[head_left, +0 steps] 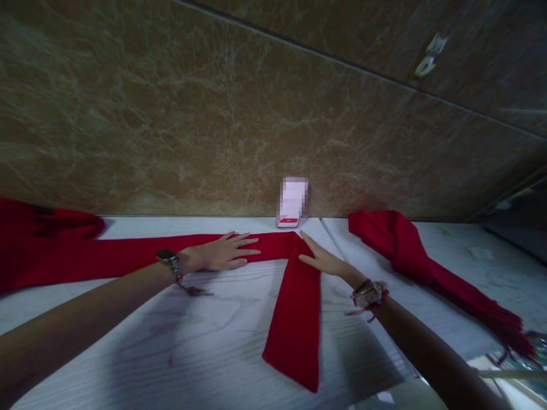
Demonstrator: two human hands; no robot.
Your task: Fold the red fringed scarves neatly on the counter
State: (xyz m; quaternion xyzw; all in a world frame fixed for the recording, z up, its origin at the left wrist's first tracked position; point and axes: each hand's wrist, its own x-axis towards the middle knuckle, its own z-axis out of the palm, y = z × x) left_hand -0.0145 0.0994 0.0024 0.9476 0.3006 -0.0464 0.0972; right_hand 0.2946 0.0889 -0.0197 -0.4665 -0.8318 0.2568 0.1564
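Observation:
A long red scarf lies across a white wood-grain table, folded at a right angle so one end runs toward me. My left hand lies flat and open on the horizontal strip, just left of the fold. My right hand rests with fingers stretched out against the right edge of the fold corner. Both wrists wear bracelets; the left also has a watch.
A second red scarf with a fringed end lies bunched on the right part of the table. A small white card or phone leans against the brown marble wall. A red pile sits at far left.

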